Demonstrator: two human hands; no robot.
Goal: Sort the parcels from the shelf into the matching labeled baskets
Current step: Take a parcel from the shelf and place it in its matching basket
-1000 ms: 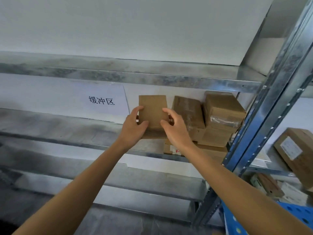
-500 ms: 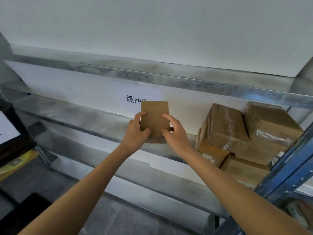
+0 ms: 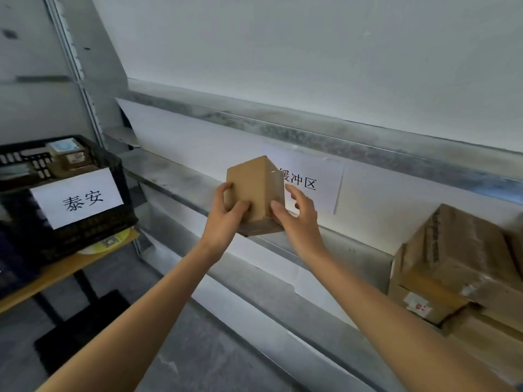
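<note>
Between the two hands, a small brown cardboard parcel (image 3: 254, 190) was held up in the air in front of the metal shelf (image 3: 181, 182), one corner edge turned toward the camera. The left hand (image 3: 225, 219) was clamped on the parcel's left face, thumb across the front and fingers curled round the far side. The right hand (image 3: 297, 219) pressed its thumb against the lower right edge, while its other fingers stood spread and slightly off the cardboard; whether they touched the far face could not be told. Just behind the parcel, a white paper sign (image 3: 311, 185) with printed characters was fixed to the back panel of the shelf, partly hidden by the parcel. Farther right, a stack of larger taped cardboard boxes (image 3: 452, 264) sat on the shelf, well apart from the hands. Off to the left, a black plastic basket (image 3: 85, 236) with a white label (image 3: 79, 198) on its front rested on a wooden worktop (image 3: 42, 281), with a few small packages (image 3: 69, 155) inside it.
</note>
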